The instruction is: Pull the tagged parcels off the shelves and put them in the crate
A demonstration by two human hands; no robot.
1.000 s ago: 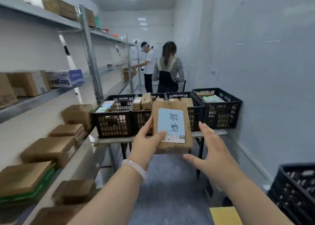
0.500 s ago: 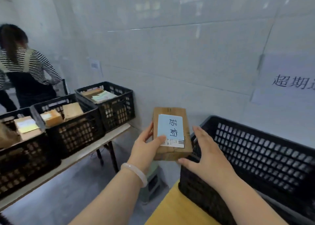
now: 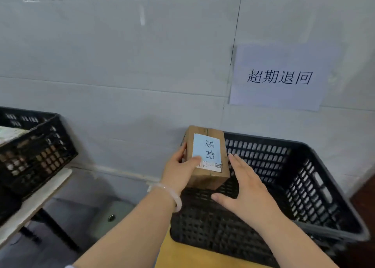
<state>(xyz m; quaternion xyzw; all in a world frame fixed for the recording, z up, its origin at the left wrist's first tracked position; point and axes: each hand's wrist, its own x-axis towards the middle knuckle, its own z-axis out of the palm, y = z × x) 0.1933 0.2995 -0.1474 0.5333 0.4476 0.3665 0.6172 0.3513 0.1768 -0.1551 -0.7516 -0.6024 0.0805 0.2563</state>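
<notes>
A small brown cardboard parcel (image 3: 211, 172) with a pale blue handwritten tag on its top hangs over the left rim of a big black plastic crate (image 3: 316, 188). My left hand (image 3: 180, 171) grips the parcel's left side, thumb on the tag. My right hand (image 3: 243, 184) is spread flat just right of the parcel, fingers apart, over the crate's inside; whether it touches the box is unclear. The crate's inside looks bare where it shows.
A paper sign with black characters (image 3: 278, 77) is stuck on the white wall above the crate. At the left, another black crate (image 3: 38, 154) with parcels stands on a pale table (image 3: 34, 202). The big crate rests on a yellow surface (image 3: 203, 255).
My view has swung right, from the shelf aisle to the wall and the big black crate. The parcel has come with my hands over the crate's left rim.
</notes>
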